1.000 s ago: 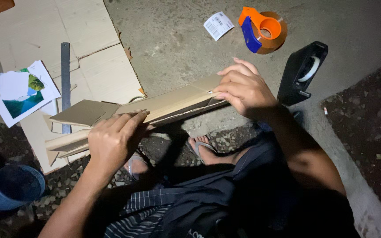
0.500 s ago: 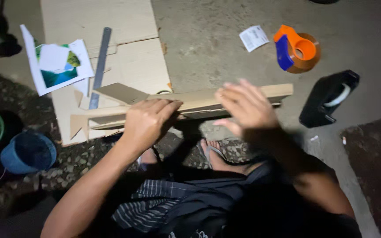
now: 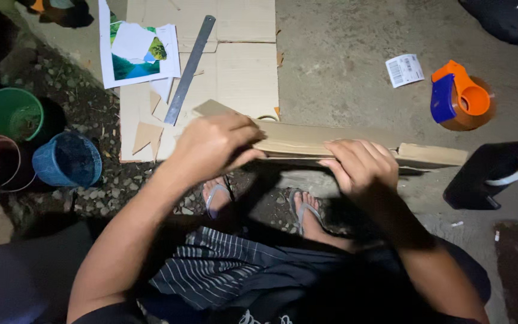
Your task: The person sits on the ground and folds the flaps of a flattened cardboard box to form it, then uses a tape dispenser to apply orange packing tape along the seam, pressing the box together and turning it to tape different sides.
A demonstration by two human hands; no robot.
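Observation:
A long folded strip of brown cardboard [image 3: 307,139] lies across in front of me, above my sandalled feet. My left hand [image 3: 214,144] grips its left end, fingers curled over the top layer. My right hand [image 3: 358,165] presses on the strip right of its middle, fingers wrapped over the near edge. The strip's right end [image 3: 433,155] sticks out past my right hand.
A flat cardboard sheet [image 3: 241,66] lies on the concrete with a steel ruler [image 3: 189,69] and a cut picture print [image 3: 136,51]. An orange and blue tape dispenser [image 3: 460,99], a paper label [image 3: 404,70] and a black tape dispenser [image 3: 493,175] sit right. Green [image 3: 8,114] and blue [image 3: 67,159] pots stand left.
The view has shifted, so everything sits further right and lower. My right hand has come down onto the strip and closed on its near edge; my left hand stays on the left end.

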